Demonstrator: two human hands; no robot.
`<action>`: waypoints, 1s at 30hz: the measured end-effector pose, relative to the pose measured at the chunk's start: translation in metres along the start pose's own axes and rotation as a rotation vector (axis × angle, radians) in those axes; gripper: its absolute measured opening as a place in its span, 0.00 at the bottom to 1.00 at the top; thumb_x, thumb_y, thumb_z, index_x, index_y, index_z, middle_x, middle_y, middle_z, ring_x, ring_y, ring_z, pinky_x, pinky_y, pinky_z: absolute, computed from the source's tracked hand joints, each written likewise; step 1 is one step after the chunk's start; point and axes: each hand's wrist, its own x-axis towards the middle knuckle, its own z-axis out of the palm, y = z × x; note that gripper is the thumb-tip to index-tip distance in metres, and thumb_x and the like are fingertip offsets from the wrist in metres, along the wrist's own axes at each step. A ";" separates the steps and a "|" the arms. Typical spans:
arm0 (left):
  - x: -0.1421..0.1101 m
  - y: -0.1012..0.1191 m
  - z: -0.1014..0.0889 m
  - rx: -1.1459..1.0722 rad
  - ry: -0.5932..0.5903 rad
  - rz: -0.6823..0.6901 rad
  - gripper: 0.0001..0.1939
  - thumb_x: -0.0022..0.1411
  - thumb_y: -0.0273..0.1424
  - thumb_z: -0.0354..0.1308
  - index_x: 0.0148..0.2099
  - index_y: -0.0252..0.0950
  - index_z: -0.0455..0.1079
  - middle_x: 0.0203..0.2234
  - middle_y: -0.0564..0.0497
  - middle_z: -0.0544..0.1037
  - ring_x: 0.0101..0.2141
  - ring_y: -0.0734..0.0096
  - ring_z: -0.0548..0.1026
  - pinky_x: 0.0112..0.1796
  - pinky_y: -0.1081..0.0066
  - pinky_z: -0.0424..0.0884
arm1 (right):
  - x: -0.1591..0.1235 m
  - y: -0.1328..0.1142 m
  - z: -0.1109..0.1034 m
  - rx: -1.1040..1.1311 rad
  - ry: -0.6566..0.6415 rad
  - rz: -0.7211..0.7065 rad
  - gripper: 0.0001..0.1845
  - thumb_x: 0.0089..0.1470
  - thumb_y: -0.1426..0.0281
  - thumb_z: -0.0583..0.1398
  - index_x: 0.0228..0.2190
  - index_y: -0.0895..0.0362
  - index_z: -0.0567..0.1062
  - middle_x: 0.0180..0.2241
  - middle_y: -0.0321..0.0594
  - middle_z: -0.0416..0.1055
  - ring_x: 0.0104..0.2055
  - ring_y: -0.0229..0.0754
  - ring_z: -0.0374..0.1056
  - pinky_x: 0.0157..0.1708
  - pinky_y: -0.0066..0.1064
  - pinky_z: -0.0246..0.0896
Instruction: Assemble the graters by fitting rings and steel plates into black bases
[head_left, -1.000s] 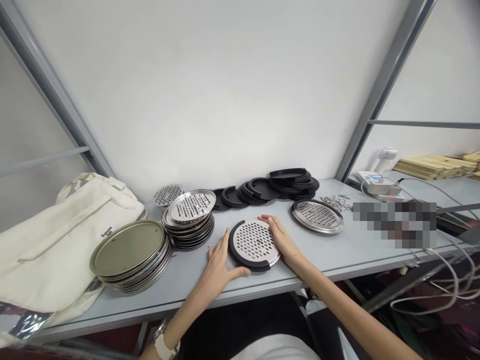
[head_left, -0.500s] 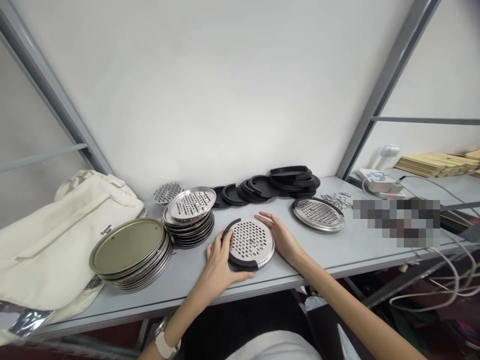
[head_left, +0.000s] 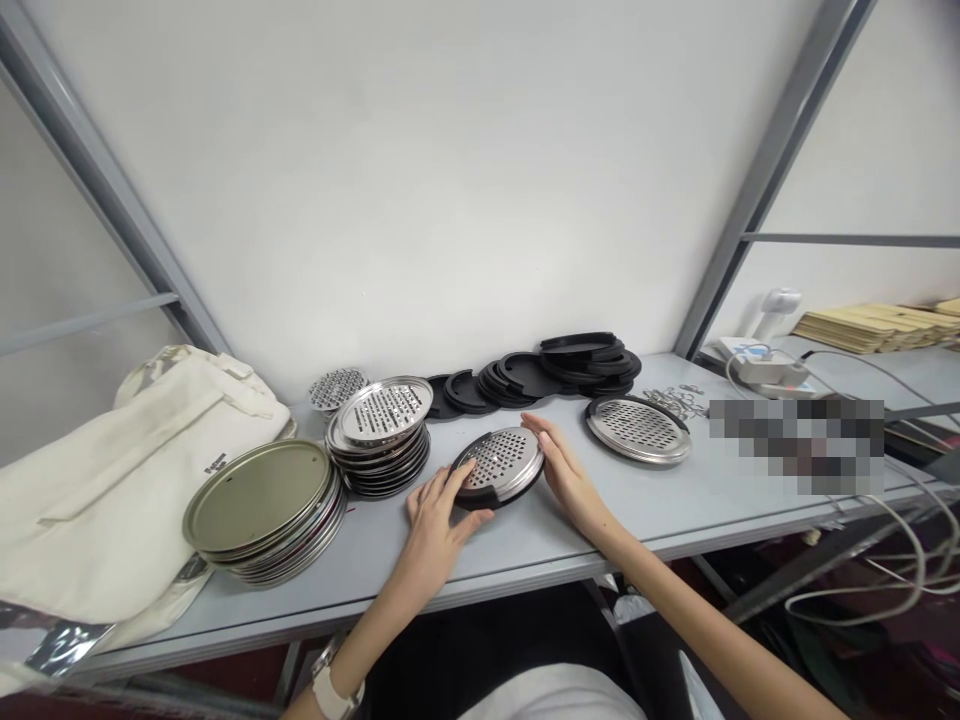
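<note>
A round metal grater (head_left: pixel 510 462) with a black rim along its left side lies tilted between my two hands, above the front part of the table. My left hand (head_left: pixel 439 505) grips its black rim, fingers over the top and thumb at the near edge. Held out straight, the fingers of my right hand (head_left: pixel 568 478) rest against or just beside the grater's right edge; whether they touch cannot be made out. To the right lies another rimmed grater (head_left: pixel 637 428). Bare graters (head_left: pixel 386 410) top a stack of metal discs on the left.
Black round holders (head_left: pixel 529 375) lie overlapping along the wall. Small metal clips (head_left: pixel 675 402) are heaped at the right. An olive plate (head_left: pixel 259 497) tops a stack at the left, beside a cream bag (head_left: pixel 142 470). White cables (head_left: pixel 885 600) hang off the right end.
My left hand has closed over the grater's rim. The grater has shifted slightly away from the table's front edge and turned from lying flat to tilted. My right hand stays beside it.
</note>
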 end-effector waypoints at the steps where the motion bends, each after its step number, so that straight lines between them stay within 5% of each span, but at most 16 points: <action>1: 0.000 0.000 -0.001 -0.006 0.005 0.008 0.27 0.63 0.49 0.49 0.62 0.50 0.55 0.57 0.50 0.64 0.59 0.59 0.57 0.57 0.57 0.48 | -0.001 0.000 0.000 -0.030 -0.001 -0.013 0.29 0.57 0.49 0.49 0.54 0.49 0.66 0.57 0.37 0.63 0.63 0.44 0.51 0.62 0.38 0.45; 13: 0.002 -0.003 0.002 -0.143 0.038 -0.001 0.36 0.60 0.44 0.56 0.66 0.47 0.45 0.61 0.47 0.58 0.60 0.56 0.56 0.57 0.55 0.50 | 0.004 0.015 -0.002 0.017 -0.182 -0.111 0.28 0.62 0.51 0.43 0.59 0.45 0.58 0.64 0.32 0.50 0.66 0.43 0.41 0.65 0.42 0.31; 19: 0.001 -0.001 0.007 -0.162 0.052 -0.102 0.39 0.56 0.42 0.60 0.64 0.44 0.45 0.60 0.44 0.59 0.59 0.53 0.56 0.56 0.53 0.51 | 0.004 0.017 0.000 0.213 -0.175 -0.076 0.27 0.60 0.53 0.49 0.59 0.44 0.57 0.64 0.32 0.49 0.67 0.43 0.39 0.64 0.43 0.34; 24: -0.001 -0.003 0.010 -0.111 0.071 -0.078 0.49 0.46 0.39 0.68 0.64 0.43 0.44 0.60 0.42 0.57 0.61 0.50 0.53 0.57 0.52 0.49 | 0.007 0.012 -0.002 0.423 -0.144 0.132 0.34 0.56 0.51 0.51 0.60 0.46 0.52 0.59 0.41 0.60 0.62 0.48 0.53 0.60 0.46 0.46; 30: -0.002 -0.004 0.012 -0.079 0.070 -0.024 0.48 0.47 0.36 0.66 0.64 0.42 0.42 0.60 0.42 0.57 0.61 0.52 0.53 0.58 0.52 0.47 | 0.012 0.018 -0.004 0.367 -0.055 0.172 0.33 0.53 0.50 0.54 0.57 0.48 0.56 0.55 0.44 0.65 0.60 0.50 0.56 0.59 0.47 0.47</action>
